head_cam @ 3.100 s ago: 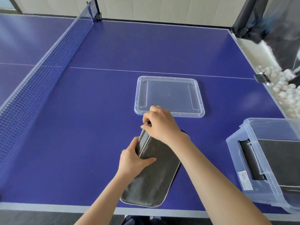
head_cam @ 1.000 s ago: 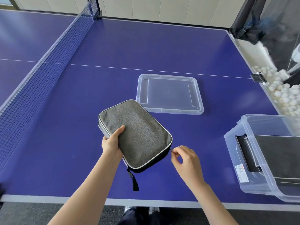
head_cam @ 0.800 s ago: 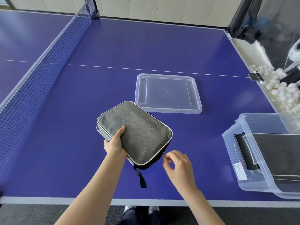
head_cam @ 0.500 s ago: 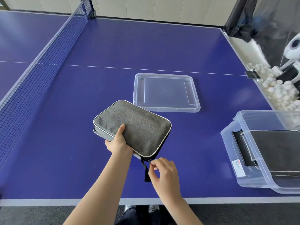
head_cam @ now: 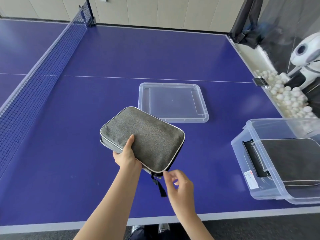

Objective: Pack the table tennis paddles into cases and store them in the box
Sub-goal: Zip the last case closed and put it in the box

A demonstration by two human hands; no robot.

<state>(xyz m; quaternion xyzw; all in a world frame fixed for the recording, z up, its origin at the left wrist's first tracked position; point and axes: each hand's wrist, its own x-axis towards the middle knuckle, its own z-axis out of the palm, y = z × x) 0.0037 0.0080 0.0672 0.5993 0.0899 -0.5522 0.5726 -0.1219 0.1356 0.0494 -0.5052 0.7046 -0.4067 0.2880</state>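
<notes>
Left grip [head_cam: 127, 155]: clamped on the near-left edge of the grey case [head_cam: 147, 137], thumb flat across the top fabric, fingers tucked out of sight beneath.
Right grip [head_cam: 180, 186]: bare hand right at the case's near corner, fingers loosely curved with nothing between them (whether the forefinger tip actually brushes that corner, I cannot tell).
Case: zipped shut from what shows, white piping round the rim, held up off the blue counter [head_cam: 121, 58] near its front edge, with the front edge of the clear lid just behind its far corner.
Strap [head_cam: 161, 187]: black, and it dangles from the near corner of the case, just beside the right grip's fingers.
Box [head_cam: 251, 179]: clear plastic, over on the right side of the counter, well apart from the held case, a white label on its near wall.
Inside the box: a second grey case [head_cam: 290, 158] lying flat, black handle end toward the left wall.
Lid [head_cam: 173, 103]: clear, flat on the counter, alone.
Net [head_cam: 34, 78]: blue mesh running along the left side.
Far right: a heap of white balls [head_cam: 287, 97] past the counter's edge, and a white machine [head_cam: 306, 54] above them.
</notes>
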